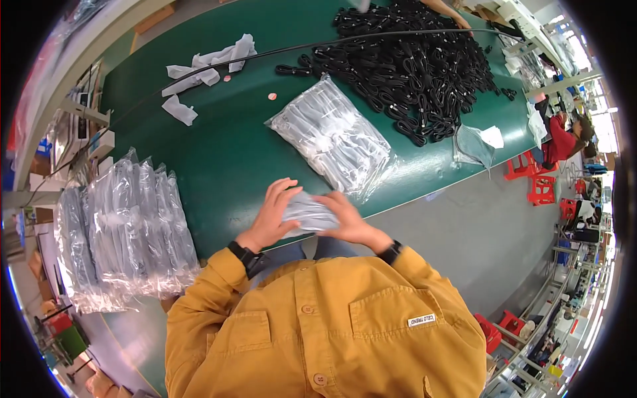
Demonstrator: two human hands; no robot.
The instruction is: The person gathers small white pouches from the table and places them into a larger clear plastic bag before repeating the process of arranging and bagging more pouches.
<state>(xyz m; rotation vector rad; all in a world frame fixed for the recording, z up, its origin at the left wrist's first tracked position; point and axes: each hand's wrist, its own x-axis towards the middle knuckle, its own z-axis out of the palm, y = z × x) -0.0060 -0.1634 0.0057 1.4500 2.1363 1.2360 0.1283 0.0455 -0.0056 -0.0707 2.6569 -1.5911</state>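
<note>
Between my two hands is a bundle of small grey plastic sleeves (309,213), held just over the near edge of the green table. My left hand (271,215) grips its left side, fingers curled on top. On the other side my right hand (345,220) closes round the right end. What lies inside the sleeves cannot be made out. Just beyond my hands rests a large clear plastic bag (335,136) packed with similar greyish packets.
Black coiled cables (418,66) form a big pile at the far right, where another person's arm (448,12) reaches in. Filled clear bags (133,225) stand at left. Crumpled white wrapping (209,65) lies on the green table (225,146). A thin black cable (279,52) crosses above it.
</note>
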